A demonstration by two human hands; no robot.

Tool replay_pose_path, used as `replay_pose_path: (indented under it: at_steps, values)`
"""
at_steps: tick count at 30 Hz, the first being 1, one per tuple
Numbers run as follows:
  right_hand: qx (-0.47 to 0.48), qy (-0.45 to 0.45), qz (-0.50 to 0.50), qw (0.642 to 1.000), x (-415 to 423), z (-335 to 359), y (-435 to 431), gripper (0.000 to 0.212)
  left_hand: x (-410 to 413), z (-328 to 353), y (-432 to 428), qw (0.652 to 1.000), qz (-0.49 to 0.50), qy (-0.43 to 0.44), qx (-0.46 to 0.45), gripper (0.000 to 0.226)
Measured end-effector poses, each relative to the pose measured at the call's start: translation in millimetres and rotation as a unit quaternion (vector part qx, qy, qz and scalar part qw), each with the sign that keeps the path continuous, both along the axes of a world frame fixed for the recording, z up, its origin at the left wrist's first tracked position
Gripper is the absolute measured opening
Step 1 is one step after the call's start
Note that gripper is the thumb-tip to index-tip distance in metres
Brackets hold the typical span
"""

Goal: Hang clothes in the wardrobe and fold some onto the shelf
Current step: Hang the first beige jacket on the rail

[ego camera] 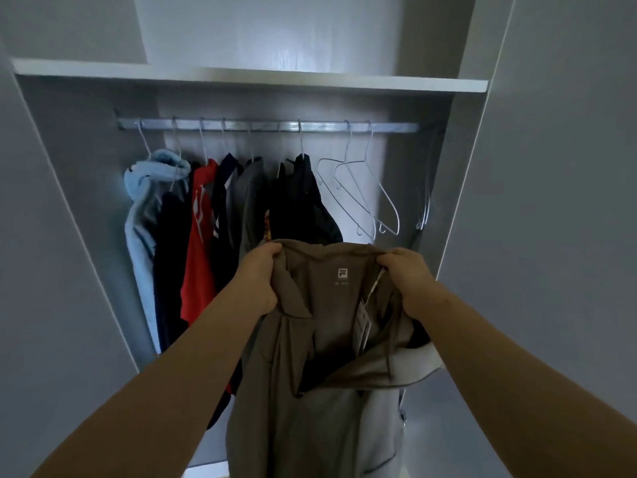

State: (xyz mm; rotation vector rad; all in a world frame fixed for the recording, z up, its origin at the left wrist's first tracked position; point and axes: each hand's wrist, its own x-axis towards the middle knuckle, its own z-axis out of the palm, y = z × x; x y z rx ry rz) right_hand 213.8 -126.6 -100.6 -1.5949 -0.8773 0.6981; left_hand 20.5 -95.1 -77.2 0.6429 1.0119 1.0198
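I hold a taupe jacket up in front of the open wardrobe, its inside facing me with a small white logo and a paper tag showing. My left hand grips the collar's left side and my right hand grips its right side. Behind it runs a metal rail with several hung garments: a light blue hoodie, a red top, grey and dark pieces. Two empty wire hangers hang to the right of the clothes.
A white shelf spans the wardrobe above the rail. More wire hangers hang against the right inner wall. Grey wardrobe side panels stand on both sides.
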Motion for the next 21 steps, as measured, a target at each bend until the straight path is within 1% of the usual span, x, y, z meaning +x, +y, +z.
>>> replay_pose_path:
  at_steps: [2,5,7,10,13,16,17,18,20,21]
  values:
    - [-0.007,0.004,-0.004,1.000,8.0,-7.2,18.6,0.023,11.2,-3.5,20.1,1.000,0.014,-0.027,0.003,0.029]
    - [-0.016,-0.001,-0.005,1.000,20.4,-13.7,42.5,0.022,29.6,-3.1,46.8,0.999,0.007,-0.040,0.011,0.031]
    - [-0.019,0.002,-0.002,1.000,31.9,-17.8,61.0,0.023,43.2,-1.4,66.7,0.999,0.001,-0.035,0.018,0.031]
    - [-0.025,-0.012,0.011,1.000,51.9,-23.1,89.9,0.024,62.7,0.9,92.5,1.000,-0.010,-0.019,0.016,0.022]
    - [-0.047,-0.045,0.048,0.997,73.5,-29.5,123.6,0.019,81.1,-0.6,114.1,1.000,-0.004,-0.003,0.004,0.017]
    - [-0.059,-0.037,0.094,0.993,87.7,-26.6,155.8,0.017,93.9,1.4,133.9,1.000,-0.004,0.005,0.003,0.014]
    - [-0.052,-0.059,0.096,0.992,93.5,-24.6,168.5,0.017,97.6,2.4,141.6,1.000,0.000,0.010,0.005,0.016]
    - [-0.037,-0.102,0.079,0.991,97.8,-21.1,178.6,0.016,100.1,3.3,148.0,1.000,0.003,0.015,0.008,0.018]
    - [0.000,-0.188,0.022,0.982,104.6,-13.1,196.2,0.012,105.0,3.9,159.0,1.000,0.009,0.026,0.010,0.016]
    - [0.017,-0.210,-0.001,0.978,107.2,-9.7,205.7,0.010,107.6,2.6,164.3,0.999,0.011,0.033,0.006,0.016]
